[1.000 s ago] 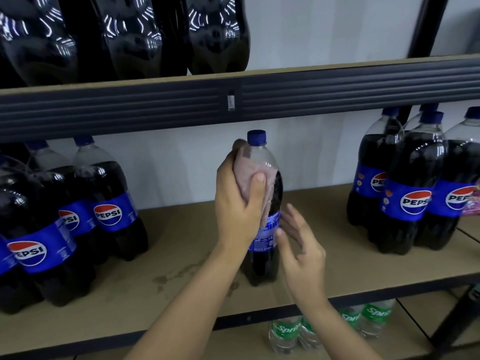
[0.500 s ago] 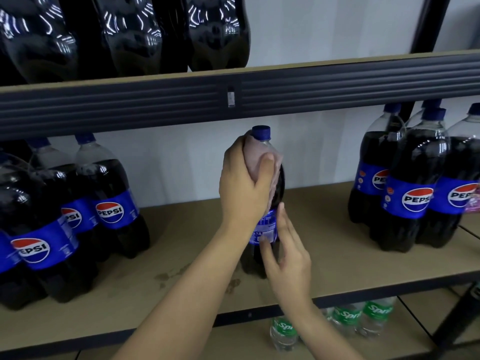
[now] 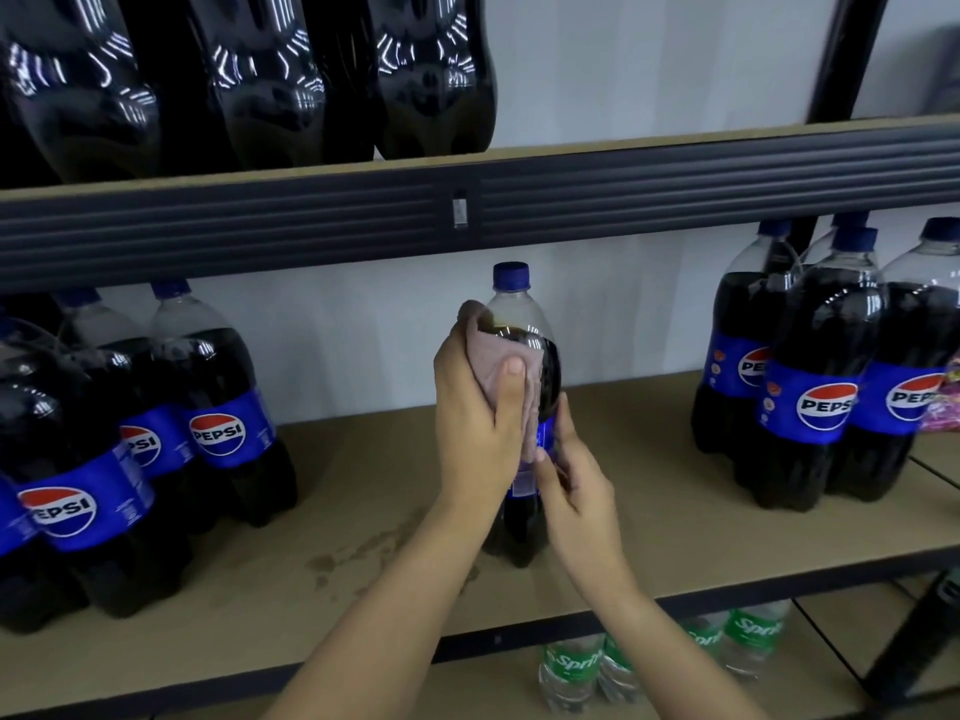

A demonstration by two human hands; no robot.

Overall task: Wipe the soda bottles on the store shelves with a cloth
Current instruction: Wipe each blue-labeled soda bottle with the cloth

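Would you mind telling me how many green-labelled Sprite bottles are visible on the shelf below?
3, though more may be hidden: one Sprite bottle lower centre, a second touching its right side, a third further right.

Under my left hand [image 3: 475,407] the soft matt pink cloth [image 3: 501,379] lies on the glossy clear plastic bottle [image 3: 524,356], which stands on the matt fibreboard shelf [image 3: 363,511].

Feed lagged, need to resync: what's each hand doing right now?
Left hand: closed, pressing the pink cloth against the bottle.
Right hand: fingers loosely on the bottle's label, steadying it.
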